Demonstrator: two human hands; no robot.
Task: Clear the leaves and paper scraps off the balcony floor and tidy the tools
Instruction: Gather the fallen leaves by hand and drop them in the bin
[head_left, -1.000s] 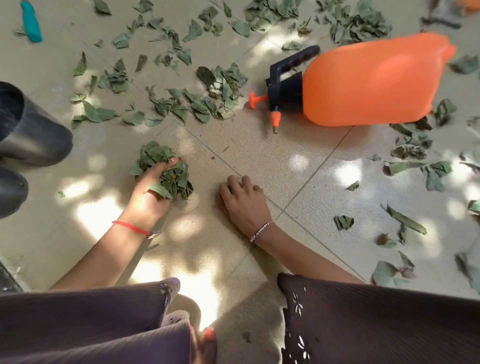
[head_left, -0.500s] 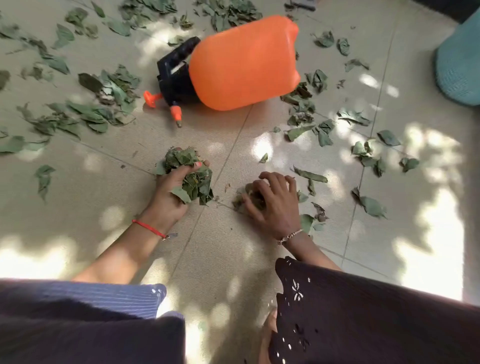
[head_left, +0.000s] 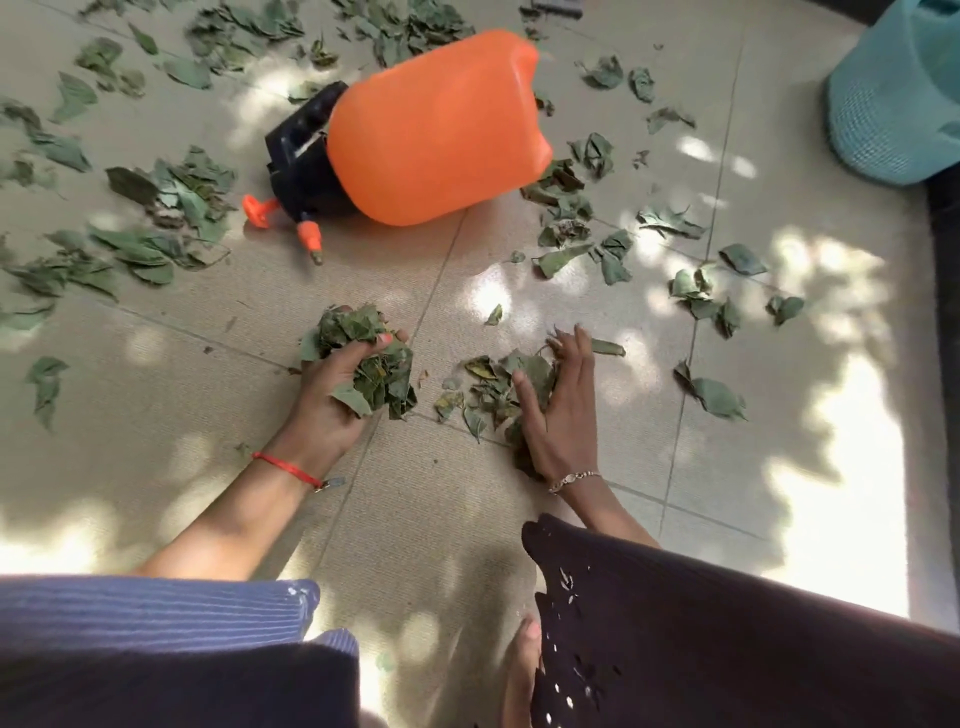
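My left hand (head_left: 327, 400) is shut on a thick bunch of green leaves (head_left: 363, 343) just above the beige tiled floor (head_left: 208, 415). To its right, my right hand (head_left: 563, 415) lies flat with fingers spread against a small heap of leaves (head_left: 493, 384) on the floor, touching it from the right side. More loose leaves (head_left: 613, 254) are scattered to the right, and thicker patches of leaves (head_left: 156, 228) lie at the left and along the top.
An orange pressure sprayer (head_left: 436, 130) with a black pump head lies on its side behind my hands. A teal woven basket (head_left: 893, 98) stands at the upper right. My knees and dark clothing fill the bottom edge.
My right hand has opened out and raked more leaves into a heap toward the left. The left hand keeps its bunch. The view has swung right, bringing the sprayer closer to centre.
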